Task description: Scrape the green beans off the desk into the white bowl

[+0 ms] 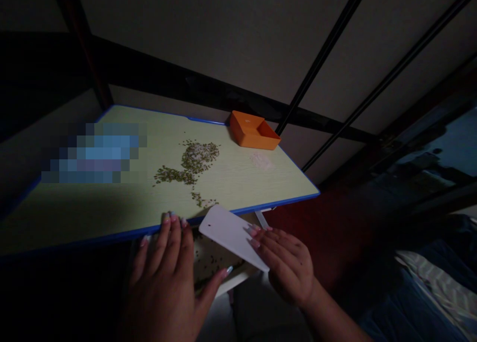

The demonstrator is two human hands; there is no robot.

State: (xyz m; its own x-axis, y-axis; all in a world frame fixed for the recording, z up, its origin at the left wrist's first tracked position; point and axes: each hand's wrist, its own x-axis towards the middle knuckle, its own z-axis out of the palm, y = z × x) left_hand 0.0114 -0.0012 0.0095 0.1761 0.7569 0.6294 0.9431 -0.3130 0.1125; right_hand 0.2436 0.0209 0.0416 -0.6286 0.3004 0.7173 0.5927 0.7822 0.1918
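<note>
Board (231, 235): gripped in right hand (288, 262), fingers nearly closed, at near edge of table (238, 180). Left hand (167, 277): spread open, fingertips at near edge. Seeds (200, 156): beyond, on table. Box (257, 139): far right.

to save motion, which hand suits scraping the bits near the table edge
Probably the right hand: it holds the white board, its tip beside those bits; the left hand shows no tool.

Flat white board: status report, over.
Right hand holding flat white board over blue table edge. Left hand open, fingertips at that edge. Small green-brown grains scattered beyond board's tip.
</note>
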